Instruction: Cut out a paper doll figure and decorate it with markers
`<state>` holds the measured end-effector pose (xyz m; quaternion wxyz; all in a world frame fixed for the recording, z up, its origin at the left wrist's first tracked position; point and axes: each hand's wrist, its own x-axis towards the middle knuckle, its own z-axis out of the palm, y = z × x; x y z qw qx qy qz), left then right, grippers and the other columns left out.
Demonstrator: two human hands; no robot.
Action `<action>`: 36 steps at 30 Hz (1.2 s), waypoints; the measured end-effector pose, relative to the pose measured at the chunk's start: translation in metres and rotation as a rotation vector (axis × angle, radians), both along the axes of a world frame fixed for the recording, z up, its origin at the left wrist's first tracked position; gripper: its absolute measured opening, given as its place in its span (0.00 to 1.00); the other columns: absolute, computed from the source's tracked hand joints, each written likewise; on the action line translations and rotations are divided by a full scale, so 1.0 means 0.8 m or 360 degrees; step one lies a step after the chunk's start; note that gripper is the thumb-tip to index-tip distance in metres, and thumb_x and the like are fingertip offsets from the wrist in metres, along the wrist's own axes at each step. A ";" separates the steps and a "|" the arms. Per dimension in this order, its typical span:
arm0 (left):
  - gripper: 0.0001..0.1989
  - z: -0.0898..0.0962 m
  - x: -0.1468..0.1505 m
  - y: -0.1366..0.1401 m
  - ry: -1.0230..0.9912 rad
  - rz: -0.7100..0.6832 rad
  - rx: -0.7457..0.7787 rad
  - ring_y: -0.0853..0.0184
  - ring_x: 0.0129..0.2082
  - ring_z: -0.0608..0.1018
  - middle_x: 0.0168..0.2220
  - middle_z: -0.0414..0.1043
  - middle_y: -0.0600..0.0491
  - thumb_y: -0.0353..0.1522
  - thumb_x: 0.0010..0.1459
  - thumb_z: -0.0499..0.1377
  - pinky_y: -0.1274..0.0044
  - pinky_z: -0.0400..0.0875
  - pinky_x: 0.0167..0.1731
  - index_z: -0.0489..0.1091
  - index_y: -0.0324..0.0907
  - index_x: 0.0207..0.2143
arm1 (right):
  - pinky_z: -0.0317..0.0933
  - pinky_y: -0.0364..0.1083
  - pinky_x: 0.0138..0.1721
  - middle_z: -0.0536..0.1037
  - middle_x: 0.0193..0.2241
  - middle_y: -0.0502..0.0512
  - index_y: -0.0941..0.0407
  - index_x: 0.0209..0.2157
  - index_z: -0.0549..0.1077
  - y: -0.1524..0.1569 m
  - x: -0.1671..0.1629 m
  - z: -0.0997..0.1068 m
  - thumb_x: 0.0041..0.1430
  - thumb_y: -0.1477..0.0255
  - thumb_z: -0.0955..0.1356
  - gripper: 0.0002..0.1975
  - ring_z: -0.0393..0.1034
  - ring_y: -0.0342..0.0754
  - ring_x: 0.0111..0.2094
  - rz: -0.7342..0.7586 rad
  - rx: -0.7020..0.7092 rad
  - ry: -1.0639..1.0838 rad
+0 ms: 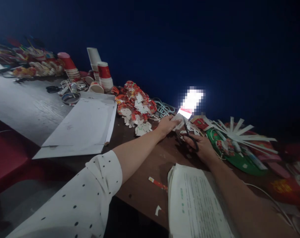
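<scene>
My left hand (167, 126) is closed on a piece of pale paper (179, 121), thumb and fingers pinching it. A pair of dark-handled scissors (190, 136) sits in my right hand (199, 147), with the blades pointing up at the paper's right side. Whether the blades touch the paper I cannot tell. Just behind the paper a bright, pixelated glow (193, 99) hides whatever is there. Left of my left hand lies a heap of red and white cut paper shapes (133, 100).
A white board (78, 124) lies left, with stacked paper cups (105, 77) behind it. An open book (193, 198) rests in front. At right, a green tray (249, 164) sits below a splayed, cut paper cup (239, 132). A red stool (6, 158) stands far left.
</scene>
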<state>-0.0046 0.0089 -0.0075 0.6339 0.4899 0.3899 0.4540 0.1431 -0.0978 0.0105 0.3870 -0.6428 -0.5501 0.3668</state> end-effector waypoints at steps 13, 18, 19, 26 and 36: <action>0.12 0.002 0.000 -0.002 0.0051 -0.0004 0.0057 0.71 0.25 0.69 0.24 0.72 0.54 0.37 0.47 0.64 0.78 0.64 0.31 0.75 0.37 0.31 | 0.54 0.42 0.19 0.67 0.17 0.48 0.61 0.43 0.79 0.000 -0.001 0.001 0.48 0.53 0.71 0.28 0.59 0.41 0.18 0.0001 0.0048 0.0002; 0.12 0.001 0.002 -0.003 -0.0031 -0.0026 0.0040 0.71 0.25 0.70 0.24 0.72 0.54 0.37 0.48 0.63 0.79 0.64 0.30 0.75 0.36 0.32 | 0.54 0.42 0.19 0.68 0.16 0.48 0.61 0.42 0.79 -0.001 -0.005 0.004 0.46 0.53 0.72 0.28 0.59 0.41 0.17 -0.0020 0.0040 -0.0034; 0.12 0.002 0.002 -0.003 -0.0051 -0.0024 0.0023 0.71 0.24 0.70 0.23 0.72 0.54 0.36 0.48 0.63 0.79 0.64 0.30 0.75 0.36 0.32 | 0.54 0.42 0.18 0.67 0.16 0.48 0.61 0.42 0.79 -0.001 -0.006 0.004 0.46 0.53 0.72 0.29 0.59 0.40 0.17 -0.0021 0.0040 -0.0028; 0.08 0.008 0.007 -0.013 -0.0354 -0.0033 -0.0144 0.72 0.23 0.71 0.23 0.72 0.54 0.32 0.48 0.63 0.78 0.67 0.30 0.73 0.36 0.31 | 0.54 0.42 0.18 0.69 0.17 0.48 0.59 0.44 0.79 -0.003 -0.013 0.002 0.47 0.51 0.70 0.29 0.60 0.42 0.17 -0.0064 0.0035 -0.0065; 0.12 0.008 0.013 -0.016 -0.0534 -0.0142 -0.0228 0.70 0.23 0.74 0.24 0.74 0.52 0.32 0.46 0.65 0.75 0.69 0.31 0.74 0.34 0.34 | 0.51 0.41 0.18 0.67 0.15 0.48 0.58 0.29 0.78 -0.006 -0.020 0.007 0.47 0.53 0.71 0.20 0.58 0.41 0.18 -0.0043 0.0081 -0.0004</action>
